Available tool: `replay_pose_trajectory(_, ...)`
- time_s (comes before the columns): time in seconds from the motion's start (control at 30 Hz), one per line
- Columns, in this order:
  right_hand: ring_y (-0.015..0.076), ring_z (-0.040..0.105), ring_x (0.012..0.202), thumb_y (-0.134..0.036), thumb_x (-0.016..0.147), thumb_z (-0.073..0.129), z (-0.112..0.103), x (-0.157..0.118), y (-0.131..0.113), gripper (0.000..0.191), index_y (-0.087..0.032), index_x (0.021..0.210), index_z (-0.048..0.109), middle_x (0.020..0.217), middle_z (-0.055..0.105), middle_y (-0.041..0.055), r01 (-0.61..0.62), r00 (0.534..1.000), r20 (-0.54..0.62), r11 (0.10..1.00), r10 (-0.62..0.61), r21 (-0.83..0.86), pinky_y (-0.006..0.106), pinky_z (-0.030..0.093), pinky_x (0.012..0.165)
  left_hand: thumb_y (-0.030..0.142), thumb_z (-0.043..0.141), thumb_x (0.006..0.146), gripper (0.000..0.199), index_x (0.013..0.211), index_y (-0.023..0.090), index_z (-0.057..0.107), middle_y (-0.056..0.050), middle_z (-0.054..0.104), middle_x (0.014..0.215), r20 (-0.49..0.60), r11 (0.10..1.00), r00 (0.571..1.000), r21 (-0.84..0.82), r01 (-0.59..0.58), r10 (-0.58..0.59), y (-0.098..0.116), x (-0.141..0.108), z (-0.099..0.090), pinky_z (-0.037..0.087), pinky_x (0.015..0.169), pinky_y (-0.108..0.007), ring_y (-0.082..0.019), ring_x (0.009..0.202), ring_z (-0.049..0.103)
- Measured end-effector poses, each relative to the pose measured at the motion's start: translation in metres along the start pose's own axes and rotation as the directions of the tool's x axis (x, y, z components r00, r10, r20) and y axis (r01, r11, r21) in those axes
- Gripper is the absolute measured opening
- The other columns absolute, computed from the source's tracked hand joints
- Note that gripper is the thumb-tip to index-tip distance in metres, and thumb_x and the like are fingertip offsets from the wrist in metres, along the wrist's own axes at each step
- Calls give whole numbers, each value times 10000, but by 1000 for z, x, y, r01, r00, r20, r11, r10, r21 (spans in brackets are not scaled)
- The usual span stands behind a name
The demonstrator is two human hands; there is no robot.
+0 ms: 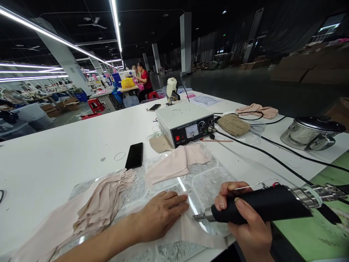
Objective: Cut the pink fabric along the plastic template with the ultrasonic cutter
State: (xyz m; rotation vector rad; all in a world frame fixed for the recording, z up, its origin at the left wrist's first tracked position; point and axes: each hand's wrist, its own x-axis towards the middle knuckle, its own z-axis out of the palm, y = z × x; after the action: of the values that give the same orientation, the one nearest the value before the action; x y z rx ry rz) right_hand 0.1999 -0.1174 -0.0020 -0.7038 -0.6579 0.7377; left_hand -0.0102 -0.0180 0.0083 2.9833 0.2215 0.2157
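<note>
My left hand (163, 214) lies flat, palm down, fingers stretched out, on a pale pink fabric piece (196, 234) near the table's front edge. My right hand (249, 218) is wrapped round the black body of an ultrasonic welding gun (261, 207). The gun's narrow metal tip points left, close to the fabric just right of my left fingers; whether it touches cannot be told. Under the fabric is a clear patterned mat (209, 183). A ruffled stack of pink fabric pieces (102, 200) lies left of my forearm. Another folded pink piece (177, 163) lies beyond my left hand.
Behind the mat stands a control box (188, 122) with a dial and cable. A black phone (134, 155) lies to its left. Brown fabric (233, 124), cables and a lidded glass pot (312, 134) are at the right. A person in red (144, 80) sits at a far table.
</note>
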Motion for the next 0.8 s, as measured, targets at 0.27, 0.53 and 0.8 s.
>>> replay_pose_trajectory(0.27, 116, 557, 543, -249, 792, 595, 11, 17, 13, 69, -219, 853, 606, 773, 576, 1, 188, 977, -89, 981, -192, -47, 298, 495, 524, 134, 415, 976, 364, 1314, 108, 548, -120, 570, 1371, 17, 999, 1000, 36, -10, 9, 2, -3, 2, 527, 919, -399, -270, 1101, 607)
replay_pose_trajectory(0.53, 121, 571, 549, -278, 810, 635, 20, 21, 28, 97, -223, 858, 571, 786, 592, -14, 205, 978, -31, 975, -208, -91, 327, 499, 572, 144, 365, 1007, 345, 1299, 112, 545, -134, 608, 1320, -44, 999, 998, 20, -43, 44, 2, -4, 4, 520, 922, -377, -244, 1103, 613)
replay_pose_trajectory(0.8, 118, 562, 571, -270, 824, 612, 20, 20, 27, 85, -231, 878, 559, 816, 582, -20, 182, 981, -40, 977, -187, -108, 331, 495, 587, 137, 339, 1022, 315, 1201, 104, 596, -126, 661, 1229, -107, 997, 991, 24, -74, 76, 3, 0, 11, 531, 865, -352, -225, 1028, 633)
